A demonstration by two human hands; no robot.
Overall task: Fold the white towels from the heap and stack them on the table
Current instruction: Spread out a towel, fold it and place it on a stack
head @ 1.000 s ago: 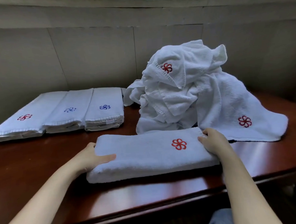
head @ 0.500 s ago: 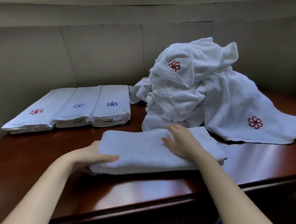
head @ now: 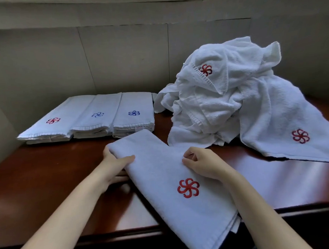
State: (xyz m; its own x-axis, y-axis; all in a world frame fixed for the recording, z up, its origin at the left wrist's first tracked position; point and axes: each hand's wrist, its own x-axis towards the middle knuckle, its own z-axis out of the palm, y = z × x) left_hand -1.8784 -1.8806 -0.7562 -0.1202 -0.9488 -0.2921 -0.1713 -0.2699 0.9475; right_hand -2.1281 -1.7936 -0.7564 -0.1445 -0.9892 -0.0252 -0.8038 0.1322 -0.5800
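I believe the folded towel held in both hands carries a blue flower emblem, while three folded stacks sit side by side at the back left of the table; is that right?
Not quite: the head view shows the emblem on the folded towel is red, not blue. The rest holds: the left hand and right hand both hold it, and three folded stacks sit side by side at the back left of the table.

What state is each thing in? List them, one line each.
Towel in hand: folded, held, near end past the table edge.
Left hand: gripping the towel's far end.
Right hand: fingers curled, on the towel's edge.
Three stacks: folded, side by side.
Heap: unfolded, crumpled.
Table: bearing everything.
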